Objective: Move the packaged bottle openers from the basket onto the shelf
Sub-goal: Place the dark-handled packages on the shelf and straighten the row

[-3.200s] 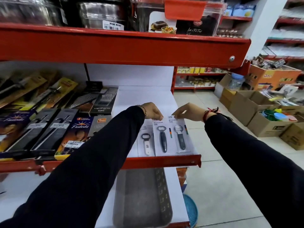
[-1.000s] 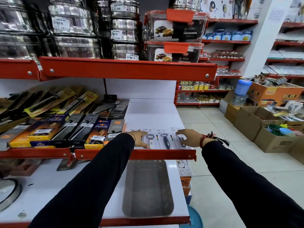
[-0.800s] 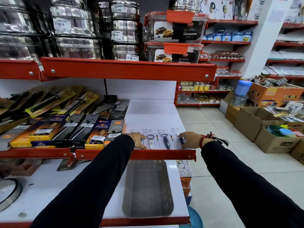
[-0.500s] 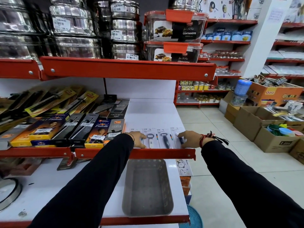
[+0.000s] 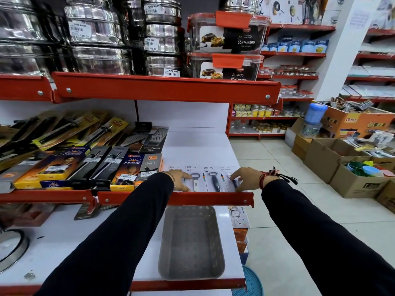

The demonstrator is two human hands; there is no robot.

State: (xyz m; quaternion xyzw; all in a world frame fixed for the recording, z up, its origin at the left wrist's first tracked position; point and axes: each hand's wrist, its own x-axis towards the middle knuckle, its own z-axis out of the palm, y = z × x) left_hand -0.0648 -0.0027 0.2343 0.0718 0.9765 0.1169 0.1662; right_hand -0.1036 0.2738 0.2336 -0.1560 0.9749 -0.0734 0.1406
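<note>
Several packaged bottle openers (image 5: pixel 210 179) lie side by side in white card packs at the front of the white shelf (image 5: pixel 198 146) with the red lip. My left hand (image 5: pixel 181 180) rests flat on the leftmost packs, fingers spread. My right hand (image 5: pixel 245 179) presses on the rightmost pack, covering most of its opener. One shelf lower, the grey perforated basket (image 5: pixel 191 242) stands with nothing visible inside it. Black sleeves cover both arms.
Boxed lighters and knives (image 5: pixel 132 167) sit left of the openers. Steel pots and food containers (image 5: pixel 226 43) fill the shelf above. Cardboard boxes (image 5: pixel 354 176) of goods line the tiled aisle at right. A blue plastic item (image 5: pixel 250 283) sits on the floor by the shelf end.
Since three seconds ago the view pulled back and my hands slid from the packs' far ends to their near ends. Over the last second both hands have barely moved.
</note>
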